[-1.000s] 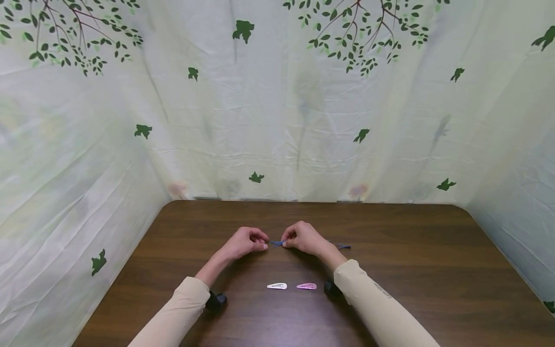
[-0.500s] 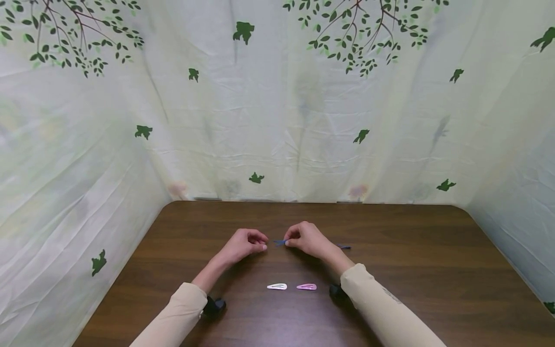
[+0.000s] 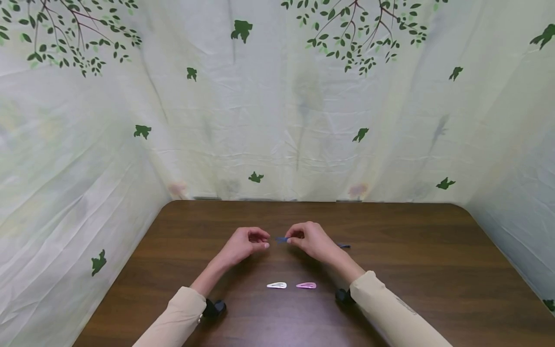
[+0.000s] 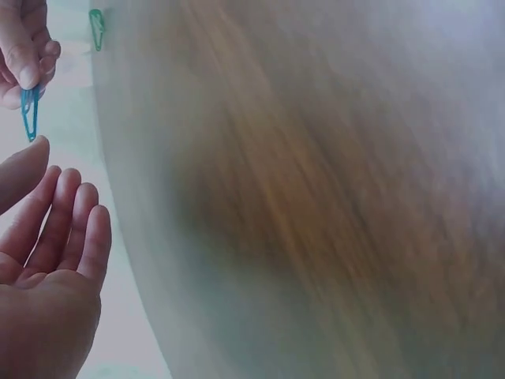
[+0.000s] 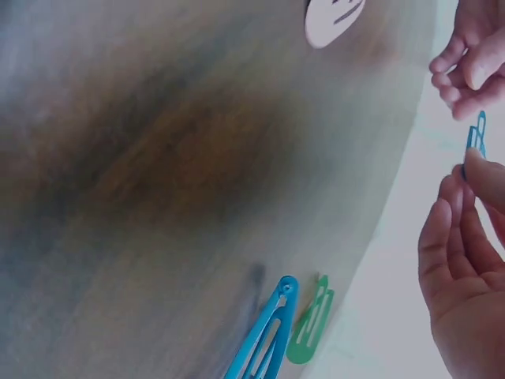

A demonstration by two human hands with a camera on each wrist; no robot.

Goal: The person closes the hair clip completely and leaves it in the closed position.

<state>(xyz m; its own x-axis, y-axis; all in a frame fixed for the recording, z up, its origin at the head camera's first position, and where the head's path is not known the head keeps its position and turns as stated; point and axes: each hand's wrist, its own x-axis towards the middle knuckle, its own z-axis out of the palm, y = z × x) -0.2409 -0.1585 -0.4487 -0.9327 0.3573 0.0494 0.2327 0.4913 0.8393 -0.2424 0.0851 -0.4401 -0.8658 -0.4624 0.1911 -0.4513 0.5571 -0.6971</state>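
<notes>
My right hand pinches a blue snap hair clip by one end, above the far middle of the table. The clip's free end points toward my left hand, whose fingers are loosely bent and hold nothing. A small gap separates them in the head view. From the left wrist, the held clip appears close to my left thumb. The right wrist view shows the same clip between thumb and fingers. A white hair clip and a pink one lie nearer, side by side.
Behind my right wrist lies another blue hair clip; the right wrist view shows it large, beside a green clip. The brown wooden table ends at a pale printed curtain.
My right hand has shifted slightly right with the blue hair clip, and the clip's free end is a little farther from my left fingers. The clips on the table stay put.
</notes>
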